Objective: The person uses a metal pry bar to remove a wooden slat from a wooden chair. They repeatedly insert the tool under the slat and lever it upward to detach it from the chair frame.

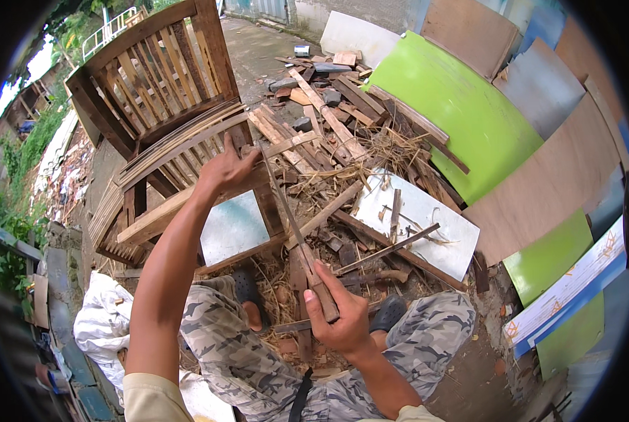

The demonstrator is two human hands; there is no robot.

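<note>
Worn wooden slat, tilted, leaning against slatted wooden chair

Obstacles: wooden chair frame is blocking my left; scrap-wood pile is crowding ahead. Free room: white board is lying mostly bare rightward.

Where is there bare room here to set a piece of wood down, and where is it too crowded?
Free patches: the white board right of the right hand, mostly bare but for a few sticks; the pale panel under the chair frame; wet concrete beyond. Crowded: the scrap pile behind and the straw between the knees.
</note>
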